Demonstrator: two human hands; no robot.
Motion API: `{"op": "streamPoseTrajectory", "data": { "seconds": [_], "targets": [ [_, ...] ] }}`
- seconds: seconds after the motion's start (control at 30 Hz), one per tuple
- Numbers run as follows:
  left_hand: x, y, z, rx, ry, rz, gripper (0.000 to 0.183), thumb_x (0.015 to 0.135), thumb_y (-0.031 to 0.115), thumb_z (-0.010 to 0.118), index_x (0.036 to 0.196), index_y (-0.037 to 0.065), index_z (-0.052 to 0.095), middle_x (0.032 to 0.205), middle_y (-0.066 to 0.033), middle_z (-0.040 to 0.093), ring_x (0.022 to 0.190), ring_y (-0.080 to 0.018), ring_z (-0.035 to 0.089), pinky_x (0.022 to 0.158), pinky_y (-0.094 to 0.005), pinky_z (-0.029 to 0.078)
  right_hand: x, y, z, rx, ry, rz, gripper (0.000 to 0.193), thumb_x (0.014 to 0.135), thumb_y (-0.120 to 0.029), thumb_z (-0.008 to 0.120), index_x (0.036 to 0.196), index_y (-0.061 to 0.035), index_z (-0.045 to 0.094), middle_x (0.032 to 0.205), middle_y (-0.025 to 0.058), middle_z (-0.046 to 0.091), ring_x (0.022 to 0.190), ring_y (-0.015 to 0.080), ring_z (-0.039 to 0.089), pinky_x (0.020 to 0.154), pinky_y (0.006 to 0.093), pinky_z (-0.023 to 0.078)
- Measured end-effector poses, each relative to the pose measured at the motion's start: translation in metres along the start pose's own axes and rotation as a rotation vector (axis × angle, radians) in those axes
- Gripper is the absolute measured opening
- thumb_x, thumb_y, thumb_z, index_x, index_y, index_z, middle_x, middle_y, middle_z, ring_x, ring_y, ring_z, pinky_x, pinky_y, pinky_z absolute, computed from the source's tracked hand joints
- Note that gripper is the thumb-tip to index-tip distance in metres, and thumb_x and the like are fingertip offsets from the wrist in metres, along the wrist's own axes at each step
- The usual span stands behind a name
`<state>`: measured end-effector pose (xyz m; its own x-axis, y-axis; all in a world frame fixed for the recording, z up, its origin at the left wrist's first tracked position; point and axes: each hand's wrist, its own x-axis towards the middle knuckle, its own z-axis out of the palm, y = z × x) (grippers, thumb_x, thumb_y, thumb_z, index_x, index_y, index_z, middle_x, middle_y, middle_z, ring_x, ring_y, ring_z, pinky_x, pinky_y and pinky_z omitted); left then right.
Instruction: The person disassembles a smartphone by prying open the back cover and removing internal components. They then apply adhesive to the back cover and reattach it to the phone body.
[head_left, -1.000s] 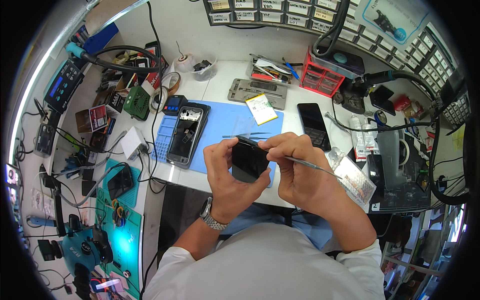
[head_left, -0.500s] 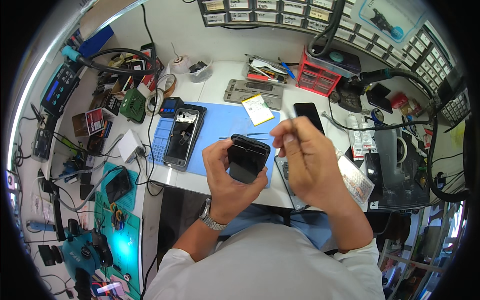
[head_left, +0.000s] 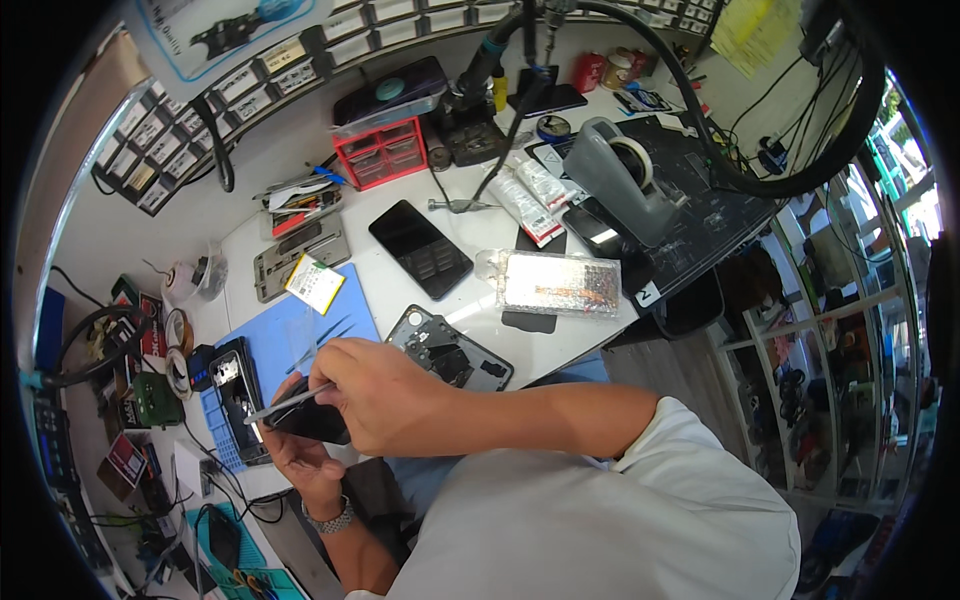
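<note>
Clear tub [head_left: 212, 288] at back left of the counter [head_left: 460, 312], dark bits in it, too small to identify. Opened phone [head_left: 236, 385] lies at the left end of the blue mat [head_left: 362, 318].

Left hand [head_left: 303, 465]: fingers and thumb closed around the edges of the dark phone [head_left: 322, 424], held up near the mat's front. Right hand [head_left: 375, 390] partly hides it. That grip is pinching a thin metal tool [head_left: 275, 404], which crosses the phone in view; can't tell if it touches.

Behind: tool tray [head_left: 300, 207], packed with handles and some red pieces. White-and-yellow battery [head_left: 315, 284] in front of it.

Next right, red drawer unit [head_left: 382, 157]: contents unclear through the fronts. Dark-lidded box [head_left: 388, 110] stacked on top, can't read its insides. Black phone [head_left: 420, 250] flat on the counter; phone shell [head_left: 455, 352] just in front, dark parts inside.

Bubble pouch [head_left: 560, 284]: silvery, contents not clear. Far right, gray tape dispenser [head_left: 612, 195] holding a pale roll [head_left: 634, 160].
</note>
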<state>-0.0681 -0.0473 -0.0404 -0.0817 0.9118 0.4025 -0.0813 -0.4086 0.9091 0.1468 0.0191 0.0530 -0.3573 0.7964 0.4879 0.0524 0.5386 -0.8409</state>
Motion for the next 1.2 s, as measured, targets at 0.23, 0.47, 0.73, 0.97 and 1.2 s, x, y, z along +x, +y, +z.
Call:
{"op": "streamPoseTrajectory", "data": {
  "seconds": [0.23,0.47,0.73,0.97,1.2],
  "targets": [
    [-0.002,0.008,0.014,-0.280,-0.008,-0.266,0.115,0.086,0.089,0.052,0.156,-0.001,0.034,0.148,-0.0128,0.053,0.139,-0.0227,0.053,0.119,-0.0404,0.042,0.000,-0.004,-0.010,0.082,-0.024,0.249,0.013,0.094,0.000,0.069,0.104,0.0034,0.062,0.101,0.0207,0.071,0.097,0.0378,0.071,0.084,0.0425,0.055],
    [0.017,0.034,0.044,-0.715,-0.097,-0.418,0.081,0.111,0.064,0.025,0.167,0.006,0.022,0.154,-0.0161,0.053,0.142,-0.0295,0.055,0.117,-0.0478,0.049,0.001,-0.005,-0.030,0.227,-0.004,0.395,0.007,0.100,0.003,0.067,0.105,0.0009,0.064,0.088,0.0010,0.066,0.078,0.0056,0.058,0.071,0.0225,0.049],
    [0.020,0.045,0.057,-0.676,-0.202,-0.551,0.097,0.102,0.079,0.028,0.165,0.006,0.028,0.150,-0.0163,0.057,0.130,-0.0306,0.064,0.106,-0.0460,0.057,-0.004,-0.015,-0.038,0.296,-0.068,0.506,0.009,0.100,0.006,0.063,0.105,-0.0007,0.065,0.090,0.0040,0.071,0.082,0.0077,0.063,0.074,0.0266,0.052],
    [0.022,0.053,0.063,-0.391,-0.094,-0.590,0.110,0.092,0.090,0.030,0.163,0.006,0.034,0.140,-0.0135,0.064,0.118,-0.0269,0.070,0.099,-0.0440,0.060,-0.011,-0.019,-0.041,0.271,-0.088,0.363,0.013,0.098,0.011,0.060,0.101,-0.0005,0.065,0.090,0.0042,0.071,0.085,0.0079,0.063,0.077,0.0253,0.052],
    [0.025,0.071,0.075,-0.205,-0.131,-0.473,0.110,0.091,0.090,0.023,0.163,0.007,0.034,0.137,-0.0107,0.064,0.111,-0.0216,0.071,0.093,-0.0380,0.062,-0.002,-0.001,-0.050,0.466,-0.088,0.483,0.013,0.097,0.010,0.057,0.097,0.0002,0.066,0.084,-0.0015,0.063,0.076,0.0047,0.051,0.070,0.0219,0.042]
  ]
}}
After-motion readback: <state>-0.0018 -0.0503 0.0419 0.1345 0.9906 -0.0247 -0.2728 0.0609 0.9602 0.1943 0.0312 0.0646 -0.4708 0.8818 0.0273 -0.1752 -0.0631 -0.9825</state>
